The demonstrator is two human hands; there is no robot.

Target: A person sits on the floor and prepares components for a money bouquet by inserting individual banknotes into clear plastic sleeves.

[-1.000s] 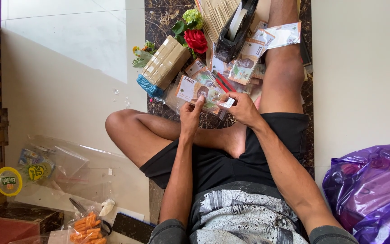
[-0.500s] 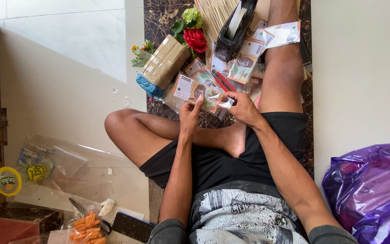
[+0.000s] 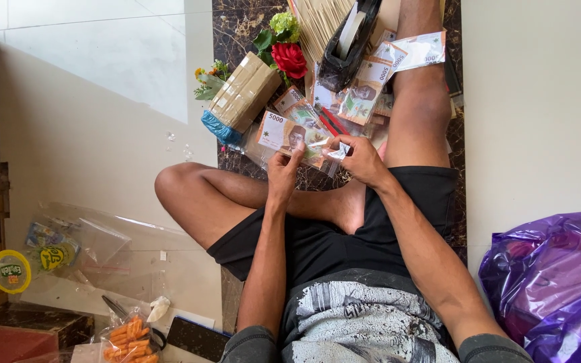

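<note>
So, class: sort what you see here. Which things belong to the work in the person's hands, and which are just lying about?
In use:
- banknote in a clear sleeve, held by left hand and right hand
- sleeved banknotes on the floor
- tape dispenser
- bundle of sticks
- red artificial rose

Lying about:
- purple plastic bag
- bag of orange snacks
- clear plastic bags
</note>
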